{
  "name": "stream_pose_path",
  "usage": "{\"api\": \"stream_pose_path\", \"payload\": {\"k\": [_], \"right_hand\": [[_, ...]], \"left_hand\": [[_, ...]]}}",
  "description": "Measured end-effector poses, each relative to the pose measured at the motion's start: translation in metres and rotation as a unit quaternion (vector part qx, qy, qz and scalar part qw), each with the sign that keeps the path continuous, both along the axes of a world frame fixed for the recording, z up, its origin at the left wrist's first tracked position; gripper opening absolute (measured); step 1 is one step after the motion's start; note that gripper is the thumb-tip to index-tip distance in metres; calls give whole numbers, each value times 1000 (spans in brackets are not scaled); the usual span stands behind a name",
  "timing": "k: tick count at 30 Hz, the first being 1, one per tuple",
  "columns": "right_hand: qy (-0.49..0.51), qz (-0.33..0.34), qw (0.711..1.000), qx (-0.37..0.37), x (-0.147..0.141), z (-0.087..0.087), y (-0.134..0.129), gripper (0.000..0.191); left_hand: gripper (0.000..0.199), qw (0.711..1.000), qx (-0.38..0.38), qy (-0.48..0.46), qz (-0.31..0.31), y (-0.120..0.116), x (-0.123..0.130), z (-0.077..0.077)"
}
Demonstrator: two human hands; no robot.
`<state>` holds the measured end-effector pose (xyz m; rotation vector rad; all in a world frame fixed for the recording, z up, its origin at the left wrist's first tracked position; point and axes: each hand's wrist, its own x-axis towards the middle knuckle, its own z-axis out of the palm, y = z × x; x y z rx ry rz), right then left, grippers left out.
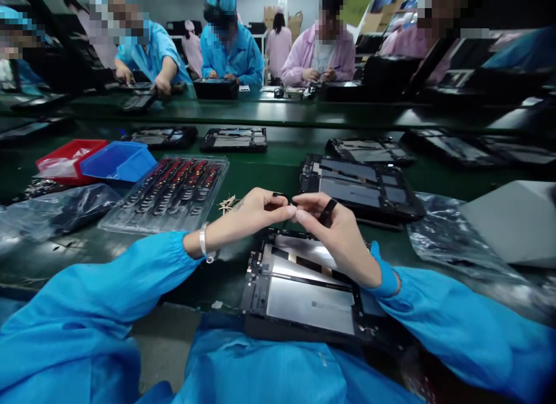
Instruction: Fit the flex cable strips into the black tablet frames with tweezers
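My left hand (260,210) and my right hand (332,230) meet fingertip to fingertip above an opened tablet-like device (310,303). Both are closed in a pinch; what lies between the fingertips is too small to make out. Black bands circle a finger on each hand. The device rests at the bench's front edge, its silvery inner plates facing up. Behind it on the right sits a stack of similar devices (360,184). Left of my hands, a clear plastic tray (174,190) holds rows of small black and red parts.
A red bin (72,161) and a blue bin (119,161) stand at the left. Plastic bags (456,236) and a pale box (516,221) lie at the right. More opened devices (234,139) line the bench. Across it, people in blue and pink work.
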<state>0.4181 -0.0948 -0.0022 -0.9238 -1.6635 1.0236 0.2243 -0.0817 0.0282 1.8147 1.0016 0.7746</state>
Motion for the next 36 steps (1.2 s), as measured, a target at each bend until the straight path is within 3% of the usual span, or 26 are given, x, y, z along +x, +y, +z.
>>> {"api": "stream_pose_path", "payload": {"k": [4, 7, 10, 12, 14, 15, 17, 22, 32, 34, 36], "right_hand": [[-71, 17, 993, 90, 6, 9, 2, 13], [-79, -3, 992, 101, 6, 10, 2, 7], [-24, -22, 999, 43, 6, 12, 4, 11], [30, -17, 999, -11, 6, 15, 5, 15], [65, -12, 997, -41, 6, 18, 4, 17], [73, -13, 996, -40, 6, 19, 3, 16], [70, -16, 997, -16, 5, 21, 1, 13], [29, -22, 998, 52, 6, 22, -3, 10], [-11, -15, 994, 104, 9, 22, -8, 12], [-36, -20, 993, 108, 8, 24, -16, 12], [-63, -35, 991, 116, 9, 26, -26, 11]], "left_hand": [[39, 983, 49, 162, -75, 8, -4, 10], [32, 967, 96, 214, -97, 7, -5, 14], [46, 946, 255, 192, -60, 2, -5, 13], [39, 874, 443, 200, 6, -3, -4, 11], [17, 769, 593, 233, 48, -6, -2, 9], [10, 728, 636, 248, 56, -6, 0, 9], [5, 693, 668, 263, 67, -7, 4, 9], [7, 696, 653, 284, 90, -11, 10, 12], [16, 698, 646, 296, 90, -17, 17, 13], [22, 727, 616, 290, 89, -28, 14, 18], [22, 774, 560, 272, 115, -47, 3, 27]]}}
